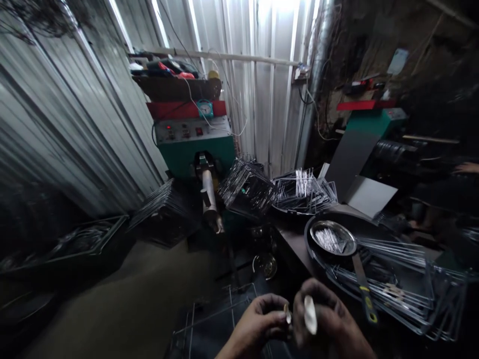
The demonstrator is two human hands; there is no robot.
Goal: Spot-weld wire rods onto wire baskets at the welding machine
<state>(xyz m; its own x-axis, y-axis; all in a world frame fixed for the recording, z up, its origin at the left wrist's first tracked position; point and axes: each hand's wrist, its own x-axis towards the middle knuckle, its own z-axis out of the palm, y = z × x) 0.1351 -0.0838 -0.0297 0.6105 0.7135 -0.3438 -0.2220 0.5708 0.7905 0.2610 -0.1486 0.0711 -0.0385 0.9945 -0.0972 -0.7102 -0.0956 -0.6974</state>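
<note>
Near the bottom centre, my left hand (262, 319) pinches a small pale piece (288, 314) between thumb and fingers. Close beside it on the right, my right hand (329, 319) has its fingers curled round a white, elongated piece (310, 315), slightly blurred; what it is, I cannot make out. Both hands are held above a wire frame (209, 315) at the lower centre. To the right of my right hand lies a round pan (354, 243) with a handle, with short metal pins (329, 240) inside.
A green machine (179, 152) with a protruding arm (208, 189) stands ahead. Bent wire frames are piled on it (247, 184), in a basin (303, 192) and in a large tray (411, 299) at right. Another person's hand (467, 168) shows at the right edge.
</note>
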